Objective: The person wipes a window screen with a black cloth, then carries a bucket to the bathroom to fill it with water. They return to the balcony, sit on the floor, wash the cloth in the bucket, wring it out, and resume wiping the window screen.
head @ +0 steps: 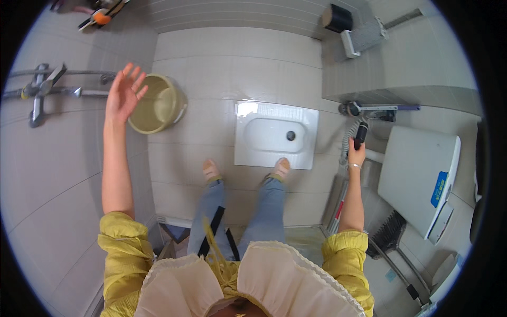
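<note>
My left hand (124, 95) is raised, palm showing and fingers spread, with nothing in it. It overlaps the left rim of a beige plastic bucket (174, 103) on the floor. The bucket appears to hold some water, though I cannot tell how much. At the right, my right hand (356, 153) is shut on a black cylindrical object (361, 132), perhaps a bottle or a handle. A grey corrugated hose (346, 144) runs just behind it. Between my hands, a white ceramic squat toilet pan (253, 154) is set into the tiled floor, in front of my feet.
A chrome shower mixer (39, 87) and pipes jut from the left wall. On the right are a white cistern (416, 174), a long-handled brush (378, 107), a broom and dustpan (390, 233). A toilet-roll holder (350, 43) hangs at upper right.
</note>
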Tool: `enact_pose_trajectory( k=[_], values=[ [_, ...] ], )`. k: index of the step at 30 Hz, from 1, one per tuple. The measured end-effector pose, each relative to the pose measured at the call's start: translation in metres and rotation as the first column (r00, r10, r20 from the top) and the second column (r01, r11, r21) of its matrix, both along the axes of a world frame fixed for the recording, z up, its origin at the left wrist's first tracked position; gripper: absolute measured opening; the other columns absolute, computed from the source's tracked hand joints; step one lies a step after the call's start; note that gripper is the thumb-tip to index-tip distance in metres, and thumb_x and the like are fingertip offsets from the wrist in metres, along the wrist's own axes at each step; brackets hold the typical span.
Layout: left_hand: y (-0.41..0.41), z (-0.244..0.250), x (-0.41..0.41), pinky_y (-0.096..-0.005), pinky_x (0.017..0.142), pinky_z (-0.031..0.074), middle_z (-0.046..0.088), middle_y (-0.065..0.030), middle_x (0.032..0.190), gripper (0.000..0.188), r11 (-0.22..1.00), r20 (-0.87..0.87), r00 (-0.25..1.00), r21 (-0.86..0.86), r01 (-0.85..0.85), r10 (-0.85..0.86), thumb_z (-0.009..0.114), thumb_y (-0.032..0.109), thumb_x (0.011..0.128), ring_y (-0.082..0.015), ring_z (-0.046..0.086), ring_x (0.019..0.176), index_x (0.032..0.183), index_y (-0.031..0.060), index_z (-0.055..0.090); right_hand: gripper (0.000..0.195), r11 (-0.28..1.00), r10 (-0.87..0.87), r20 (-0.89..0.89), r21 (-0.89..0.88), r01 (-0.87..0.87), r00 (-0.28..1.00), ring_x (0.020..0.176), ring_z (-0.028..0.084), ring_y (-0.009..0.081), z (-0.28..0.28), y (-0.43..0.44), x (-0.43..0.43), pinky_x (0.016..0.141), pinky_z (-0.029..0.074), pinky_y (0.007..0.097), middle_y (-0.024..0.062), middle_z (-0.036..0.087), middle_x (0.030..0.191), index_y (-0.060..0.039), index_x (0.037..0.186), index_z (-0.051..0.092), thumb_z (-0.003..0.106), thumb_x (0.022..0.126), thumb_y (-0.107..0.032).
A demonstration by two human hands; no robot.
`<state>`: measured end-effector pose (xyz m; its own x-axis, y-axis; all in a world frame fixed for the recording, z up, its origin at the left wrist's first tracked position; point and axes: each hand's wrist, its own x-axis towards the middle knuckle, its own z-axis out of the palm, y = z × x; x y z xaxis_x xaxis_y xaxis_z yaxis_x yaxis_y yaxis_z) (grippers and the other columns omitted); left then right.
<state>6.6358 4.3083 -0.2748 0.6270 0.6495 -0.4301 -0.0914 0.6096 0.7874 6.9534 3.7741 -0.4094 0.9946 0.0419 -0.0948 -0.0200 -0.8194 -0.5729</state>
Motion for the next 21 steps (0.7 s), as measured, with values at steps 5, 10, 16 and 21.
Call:
enact_pose_trajectory(
  k=[5, 10, 16, 21],
  values=[
    [-0.117, -0.040, 0.088, -0.0397, 0.089, 0.028, 0.030, -0.0083, 0.125, 0.042, 0.977, 0.185, 0.982, -0.200, 0.074, -0.037, 0.039, 0.034, 0.082, -0.0223, 0.030, 0.113, 0.117, 0.0125, 0.036, 0.045, 0.960, -0.252, 0.138, 0.162, 0.229, 0.958, 0.074, 0.055, 0.0215, -0.021, -0.045, 0.123, 0.069, 0.040, 0.0300, 0.0120, 0.058, 0.079, -0.0007, 0.085, 0.056, 0.059, 0.067, -0.042],
    [-0.229, -0.071, 0.171, -0.0406, 0.087, 0.030, 0.035, -0.0087, 0.122, 0.041, 0.917, 0.218, 0.973, -0.368, 0.150, -0.072, 0.039, 0.032, 0.082, -0.0227, 0.032, 0.113, 0.117, 0.0113, 0.036, 0.049, 0.903, -0.322, 0.170, 0.351, 0.248, 0.931, 0.069, 0.055, 0.0208, -0.053, -0.081, 0.223, 0.063, 0.042, 0.0292, 0.0123, 0.058, 0.077, 0.0029, 0.082, 0.055, 0.058, 0.068, -0.044],
    [-0.327, -0.087, 0.227, -0.0388, 0.088, 0.032, 0.039, -0.0107, 0.119, 0.042, 0.791, 0.159, 0.956, -0.536, 0.293, -0.247, 0.038, 0.033, 0.082, -0.0234, 0.037, 0.110, 0.117, 0.0085, 0.036, 0.041, 0.461, -0.539, -0.268, 0.700, 0.545, 0.799, 0.052, 0.050, 0.0128, -0.087, -0.082, 0.268, 0.042, 0.043, 0.0183, 0.0091, 0.053, 0.079, 0.0027, 0.088, 0.048, 0.062, 0.069, -0.031],
    [-0.338, -0.082, 0.244, -0.0362, 0.087, 0.034, 0.041, -0.0114, 0.117, 0.043, 0.790, 0.105, 0.949, -0.530, 0.306, -0.298, 0.038, 0.033, 0.083, -0.0224, 0.039, 0.108, 0.117, 0.0075, 0.034, 0.046, 0.386, -0.706, -0.266, 0.634, 0.671, 0.657, 0.054, 0.053, 0.0161, -0.117, -0.079, 0.290, 0.043, 0.045, 0.0208, 0.0102, 0.055, 0.079, 0.0029, 0.093, 0.046, 0.062, 0.068, -0.033]
  ],
)
